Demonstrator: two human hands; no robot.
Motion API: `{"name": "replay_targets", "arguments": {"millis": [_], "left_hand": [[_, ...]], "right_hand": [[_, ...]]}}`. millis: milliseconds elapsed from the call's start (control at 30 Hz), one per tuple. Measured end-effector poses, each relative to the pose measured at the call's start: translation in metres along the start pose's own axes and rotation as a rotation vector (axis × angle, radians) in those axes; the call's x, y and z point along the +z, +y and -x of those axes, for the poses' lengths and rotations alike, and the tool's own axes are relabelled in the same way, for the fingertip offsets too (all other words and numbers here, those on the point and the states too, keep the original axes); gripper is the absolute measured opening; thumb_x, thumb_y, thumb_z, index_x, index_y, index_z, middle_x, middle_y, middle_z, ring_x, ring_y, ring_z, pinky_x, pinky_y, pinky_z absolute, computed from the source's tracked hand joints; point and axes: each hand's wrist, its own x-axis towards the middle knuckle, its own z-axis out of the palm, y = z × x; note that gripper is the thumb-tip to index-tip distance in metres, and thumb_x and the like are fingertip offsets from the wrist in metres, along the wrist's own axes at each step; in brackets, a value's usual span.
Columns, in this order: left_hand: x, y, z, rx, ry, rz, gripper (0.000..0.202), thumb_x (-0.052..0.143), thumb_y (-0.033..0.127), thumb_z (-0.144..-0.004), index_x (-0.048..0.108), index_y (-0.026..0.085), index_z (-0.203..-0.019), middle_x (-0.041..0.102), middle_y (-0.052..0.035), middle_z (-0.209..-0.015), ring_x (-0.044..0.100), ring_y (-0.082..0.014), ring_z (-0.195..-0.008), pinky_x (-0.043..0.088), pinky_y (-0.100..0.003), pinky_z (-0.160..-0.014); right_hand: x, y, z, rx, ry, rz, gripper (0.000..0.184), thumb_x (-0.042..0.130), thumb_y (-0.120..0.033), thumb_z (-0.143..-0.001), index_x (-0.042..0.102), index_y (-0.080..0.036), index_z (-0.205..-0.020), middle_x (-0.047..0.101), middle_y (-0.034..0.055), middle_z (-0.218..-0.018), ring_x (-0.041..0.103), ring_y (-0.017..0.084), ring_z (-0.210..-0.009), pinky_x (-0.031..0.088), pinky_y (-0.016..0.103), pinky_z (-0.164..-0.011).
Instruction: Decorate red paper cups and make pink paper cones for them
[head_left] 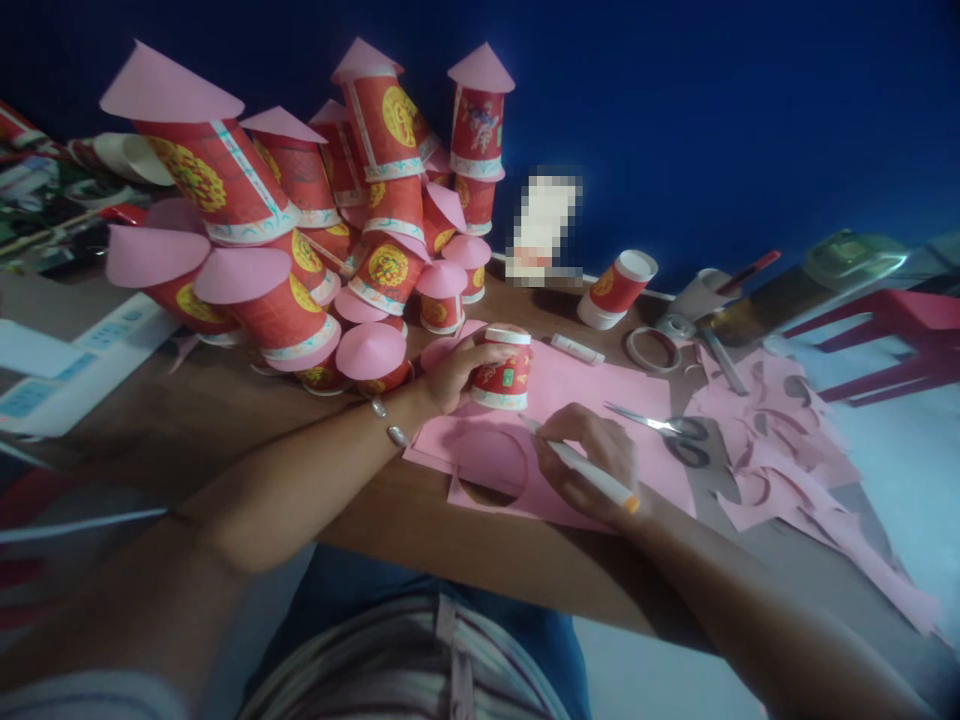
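Observation:
With its fingers wrapped round a red paper cup (501, 372), my left hand (455, 372) keeps the cup upside down on pink paper. My right hand (589, 450) grips a white pen (600, 478) with an orange end, its tip close to the cup's lower right side. Beneath both hands lie pink paper sheets (645, 400); the front one has a round hole (491, 470) cut in it. Scissors (667, 428) with dark handles lie to the right of my right hand. A white glue stick (577, 348) rests behind the cup.
Several red cups with pink paper cones (375, 350) stand stacked at the left and back. More cups (619, 285), a tape roll (652, 348) and a pen holder (701, 295) stand at the back right. Pink paper scraps (780, 430) cover the right side. A red stool (900, 320) is beyond.

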Motion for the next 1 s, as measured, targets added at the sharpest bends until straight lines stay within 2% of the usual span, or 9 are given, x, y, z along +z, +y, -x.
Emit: {"name": "replay_targets", "arguments": {"millis": [167, 333, 500, 700, 1000], "left_hand": [[0.002, 0.002, 0.001, 0.016, 0.003, 0.031, 0.038, 0.076, 0.028, -0.074, 0.066, 0.014, -0.108, 0.076, -0.0092, -0.097, 0.072, -0.0223, -0.090, 0.054, -0.036, -0.082], [0.003, 0.003, 0.001, 0.014, 0.000, 0.022, 0.040, 0.076, 0.030, -0.074, 0.065, 0.013, -0.109, 0.075, -0.0102, -0.097, 0.072, -0.0244, -0.091, 0.055, -0.039, -0.084], [0.003, 0.001, 0.000, 0.015, 0.041, -0.029, 0.042, 0.081, 0.032, -0.072, 0.064, 0.015, -0.107, 0.071, -0.0053, -0.093, 0.069, -0.0191, -0.084, 0.054, -0.035, -0.077], [0.008, 0.001, 0.002, -0.042, 0.097, -0.082, 0.050, 0.086, 0.037, -0.069, 0.058, 0.016, -0.104, 0.067, -0.0014, -0.087, 0.065, -0.0156, -0.077, 0.053, -0.031, -0.071], [0.010, -0.003, 0.001, -0.014, 0.063, -0.162, 0.048, 0.087, 0.038, -0.067, 0.059, 0.017, -0.101, 0.066, -0.0002, -0.088, 0.063, -0.0132, -0.078, 0.050, -0.028, -0.072]], "right_hand": [[0.004, -0.001, 0.004, -0.116, -0.049, -0.048, 0.012, 0.061, -0.010, -0.091, 0.056, -0.021, -0.094, 0.064, -0.0009, -0.073, 0.060, 0.011, -0.059, 0.045, 0.023, -0.053], [0.003, -0.002, 0.002, -0.110, -0.040, -0.023, 0.012, 0.061, -0.010, -0.092, 0.057, -0.021, -0.095, 0.065, -0.0013, -0.073, 0.062, 0.011, -0.061, 0.047, 0.022, -0.053], [0.003, -0.002, 0.001, -0.106, 0.010, -0.006, 0.012, 0.062, -0.011, -0.094, 0.059, -0.020, -0.100, 0.067, -0.0003, -0.076, 0.066, 0.012, -0.065, 0.050, 0.022, -0.054], [0.006, 0.002, 0.007, -0.101, 0.006, 0.029, 0.012, 0.064, -0.012, -0.094, 0.059, -0.020, -0.102, 0.068, 0.0002, -0.078, 0.066, 0.012, -0.066, 0.051, 0.024, -0.055], [0.009, 0.003, 0.005, -0.099, 0.009, 0.050, 0.009, 0.061, -0.013, -0.096, 0.060, -0.021, -0.101, 0.067, 0.0000, -0.076, 0.067, 0.013, -0.066, 0.051, 0.024, -0.055]]}}
